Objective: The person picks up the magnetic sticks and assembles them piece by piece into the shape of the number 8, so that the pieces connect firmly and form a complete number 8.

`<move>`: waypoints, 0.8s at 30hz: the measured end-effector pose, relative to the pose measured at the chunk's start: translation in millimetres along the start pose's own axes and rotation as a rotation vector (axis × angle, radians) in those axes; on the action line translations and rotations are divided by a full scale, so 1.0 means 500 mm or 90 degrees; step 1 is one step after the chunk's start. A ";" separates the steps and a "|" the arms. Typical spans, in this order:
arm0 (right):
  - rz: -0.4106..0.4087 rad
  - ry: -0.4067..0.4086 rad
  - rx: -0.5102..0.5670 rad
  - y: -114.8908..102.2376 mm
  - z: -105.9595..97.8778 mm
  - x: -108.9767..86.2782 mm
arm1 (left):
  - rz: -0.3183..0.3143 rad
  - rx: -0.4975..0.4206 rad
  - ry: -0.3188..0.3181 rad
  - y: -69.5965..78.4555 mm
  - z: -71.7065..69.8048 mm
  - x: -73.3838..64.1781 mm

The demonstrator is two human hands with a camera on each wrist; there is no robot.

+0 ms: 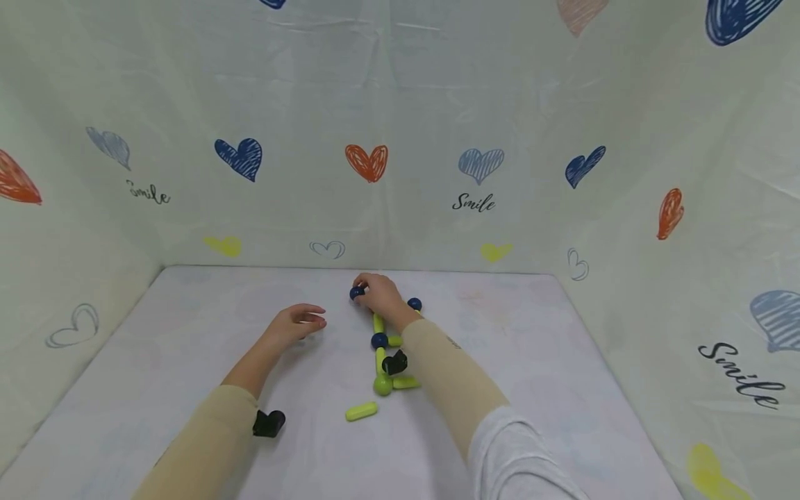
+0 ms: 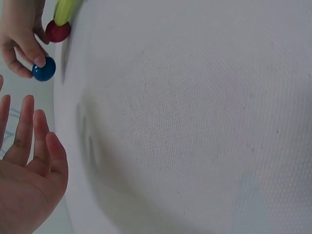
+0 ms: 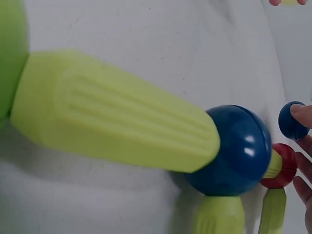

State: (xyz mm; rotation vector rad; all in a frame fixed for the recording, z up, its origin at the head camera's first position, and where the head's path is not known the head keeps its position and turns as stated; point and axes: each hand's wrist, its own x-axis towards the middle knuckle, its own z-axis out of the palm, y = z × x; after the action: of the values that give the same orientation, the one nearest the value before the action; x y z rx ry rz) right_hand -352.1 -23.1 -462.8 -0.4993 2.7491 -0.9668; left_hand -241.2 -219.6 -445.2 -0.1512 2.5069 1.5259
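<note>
My right hand (image 1: 379,295) pinches a blue ball (image 1: 357,292) between thumb and fingers, near the table's far edge. In the left wrist view, this ball is just beside a red ball (image 2: 58,31) that has a yellow-green rod (image 2: 64,11) on it. The red ball belongs to a built frame of rods and balls, with a second blue ball (image 1: 379,340) in the middle and a green ball (image 1: 382,385) at the near end. My right forearm hides part of the frame. To the left, my left hand (image 1: 296,324) hovers with relaxed fingers, holding nothing.
A loose yellow-green rod (image 1: 361,412) lies in front of the frame. Another blue ball (image 1: 414,304) shows beyond my right wrist. Behind the white table (image 1: 206,298) hangs a pale curtain (image 1: 419,104) printed with hearts.
</note>
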 end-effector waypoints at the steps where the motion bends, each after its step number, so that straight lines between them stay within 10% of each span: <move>1: -0.002 0.000 0.004 -0.001 -0.003 -0.002 | 0.004 -0.002 -0.002 0.001 0.001 0.000; 24: -0.084 0.011 -0.006 0.032 -0.096 -0.107 | 0.023 -0.045 -0.025 0.052 0.066 0.003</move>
State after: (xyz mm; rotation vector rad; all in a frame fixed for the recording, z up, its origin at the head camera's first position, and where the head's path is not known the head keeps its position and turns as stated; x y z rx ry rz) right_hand -319.8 36.0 -432.9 -0.6849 2.7670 -0.9919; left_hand -243.6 -178.4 -438.0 -0.0853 2.4400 1.6155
